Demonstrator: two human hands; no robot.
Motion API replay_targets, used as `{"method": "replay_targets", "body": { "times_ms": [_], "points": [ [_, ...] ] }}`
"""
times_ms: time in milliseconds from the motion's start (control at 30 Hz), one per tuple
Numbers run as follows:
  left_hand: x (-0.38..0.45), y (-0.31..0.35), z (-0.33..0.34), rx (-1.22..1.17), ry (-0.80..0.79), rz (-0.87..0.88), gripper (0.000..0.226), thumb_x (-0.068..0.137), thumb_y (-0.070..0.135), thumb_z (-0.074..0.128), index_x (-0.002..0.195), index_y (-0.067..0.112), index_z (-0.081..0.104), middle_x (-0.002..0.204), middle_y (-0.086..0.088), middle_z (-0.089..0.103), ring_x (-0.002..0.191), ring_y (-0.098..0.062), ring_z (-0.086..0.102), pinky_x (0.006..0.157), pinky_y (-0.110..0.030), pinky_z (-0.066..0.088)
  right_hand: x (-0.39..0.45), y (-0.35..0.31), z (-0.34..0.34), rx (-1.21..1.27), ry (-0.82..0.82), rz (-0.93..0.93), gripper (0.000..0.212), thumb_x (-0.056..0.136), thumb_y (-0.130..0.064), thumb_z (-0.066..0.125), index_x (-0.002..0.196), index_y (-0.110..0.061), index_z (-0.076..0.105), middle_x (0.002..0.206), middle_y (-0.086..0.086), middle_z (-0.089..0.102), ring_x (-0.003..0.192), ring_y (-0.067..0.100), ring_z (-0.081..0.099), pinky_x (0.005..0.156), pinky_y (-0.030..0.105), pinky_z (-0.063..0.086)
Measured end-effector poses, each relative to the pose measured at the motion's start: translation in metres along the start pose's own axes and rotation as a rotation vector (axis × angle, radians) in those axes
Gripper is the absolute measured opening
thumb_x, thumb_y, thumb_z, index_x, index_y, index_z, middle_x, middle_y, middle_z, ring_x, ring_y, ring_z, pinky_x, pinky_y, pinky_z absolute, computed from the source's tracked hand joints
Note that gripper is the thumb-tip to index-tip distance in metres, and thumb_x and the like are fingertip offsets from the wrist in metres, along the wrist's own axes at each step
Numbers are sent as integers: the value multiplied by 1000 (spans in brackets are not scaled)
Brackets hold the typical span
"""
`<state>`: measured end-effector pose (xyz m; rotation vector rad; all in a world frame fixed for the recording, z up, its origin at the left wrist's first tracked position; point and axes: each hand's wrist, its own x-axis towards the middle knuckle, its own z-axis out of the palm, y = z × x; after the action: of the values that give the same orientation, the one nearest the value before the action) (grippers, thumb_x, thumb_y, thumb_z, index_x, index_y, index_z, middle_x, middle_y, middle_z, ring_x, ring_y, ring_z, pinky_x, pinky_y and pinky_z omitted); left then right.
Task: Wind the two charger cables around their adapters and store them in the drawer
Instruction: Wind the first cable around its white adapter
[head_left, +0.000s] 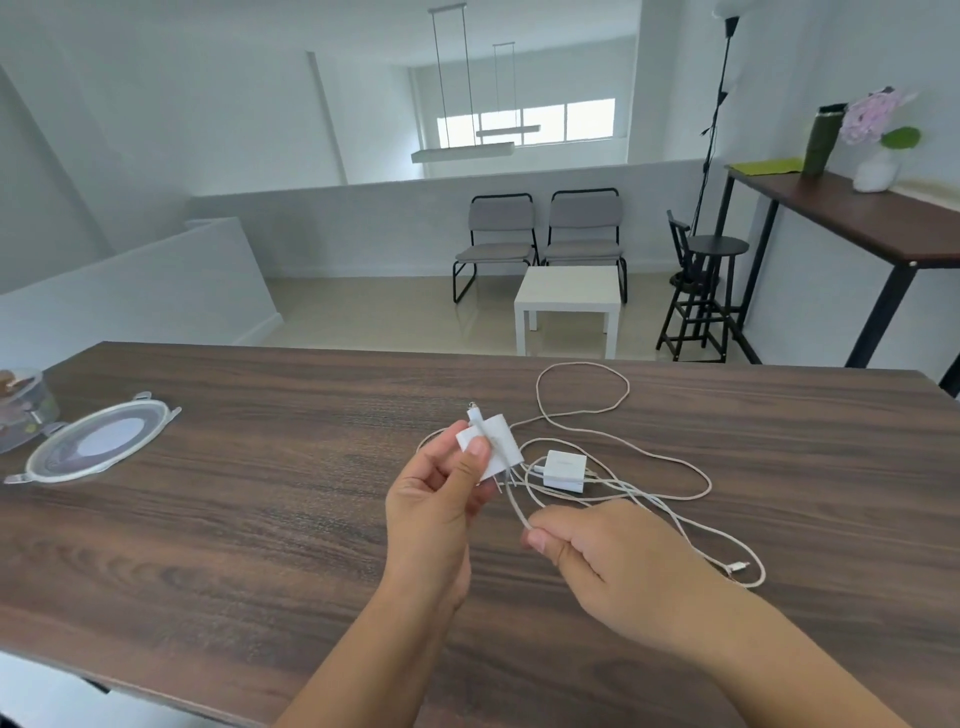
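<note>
My left hand (441, 493) holds a white adapter (496, 441) above the dark wooden table (234, 519), with my thumb pressing one end of its cable across the adapter's face. My right hand (602, 556) pinches that beige braided cable (511, 501) just below the adapter. The rest of this cable loops away over the table to the far right (582, 366). A second white adapter (565, 470) lies flat on the table right of the first, its white cable (670, 512) tangled with the other and ending in a plug (736, 566). No drawer is in view.
A round clear container lid (98, 441) lies at the table's left, beside a clear container (21, 405) at the edge. Beyond the table stand two grey chairs (545, 234), a small white table (569, 301), a black stool (711, 291) and a tall side table (841, 213) with flowers.
</note>
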<state>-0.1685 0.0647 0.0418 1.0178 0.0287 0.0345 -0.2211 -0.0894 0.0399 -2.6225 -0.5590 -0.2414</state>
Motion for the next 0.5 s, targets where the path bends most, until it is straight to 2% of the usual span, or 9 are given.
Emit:
{"method": "replay_targets", "body": {
  "times_ms": [100,167,300,400,500],
  "points": [
    [1,-2,-5,147,-47,83,28,76,6,71,104,12,69,66,9,69,66,-5,66,60,-18,54,5,1,-12,-28,30,-29,37,91,-53,22,80,-27,45,63,-4,55,64,19,52,62,38,45],
    [2,-2,-12,250,-76,130,29,76,5,73,103,14,70,71,6,73,70,-7,67,63,-19,55,9,3,-23,-52,46,-39,32,92,-50,30,80,-29,52,63,-8,54,64,17,49,60,35,42],
    [-2,-4,-21,465,-227,222,43,64,15,79,107,15,72,91,-10,76,82,-11,70,73,-23,57,19,9,-50,-98,35,-66,27,91,-48,49,85,-28,65,50,-16,38,55,6,37,58,28,30],
    [-3,-2,-22,508,-313,201,44,64,12,79,108,12,72,95,-20,73,82,-12,71,73,-24,58,25,10,-63,-53,-1,-89,18,87,-44,61,83,-28,69,43,-12,37,48,4,42,51,21,28],
    [-3,0,-22,534,-344,181,45,63,14,80,108,13,72,91,-12,75,80,-10,70,71,-22,56,28,10,-65,68,-18,-113,12,86,-37,65,78,-28,69,41,-9,39,49,9,43,49,20,29]
  ]
}}
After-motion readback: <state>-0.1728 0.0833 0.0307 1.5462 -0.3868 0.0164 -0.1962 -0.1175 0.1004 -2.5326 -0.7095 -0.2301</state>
